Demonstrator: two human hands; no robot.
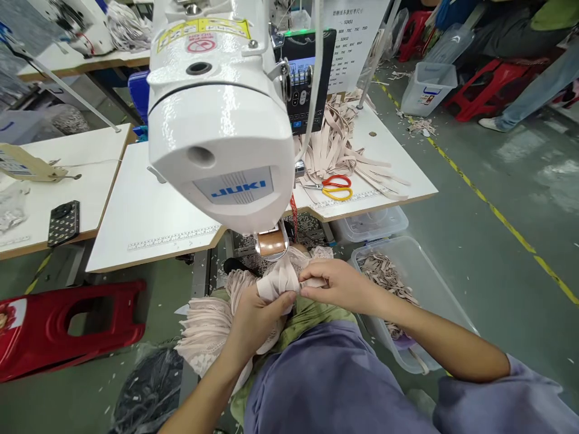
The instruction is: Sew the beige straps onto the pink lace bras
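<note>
My left hand [259,316] is closed around a pale pink piece of fabric [277,282], gathered in folds just below the sewing machine head [217,132]. My right hand [337,284] pinches the same fabric at its right side, thumb against fingers. Both hands are close together over my lap. A thick bunch of pale pink lace-edged fabric [205,331] drapes beside my left wrist, across my lap. The machine's needle area is hidden behind its head.
Red-and-yellow-handled scissors [337,188] lie on the white sewing table [167,205], near a heap of pale straps [335,144]. A clear bin [434,301] holding fabric scraps stands at my right. A red stool [113,313] is at left; a phone [64,223] lies on the neighbouring table.
</note>
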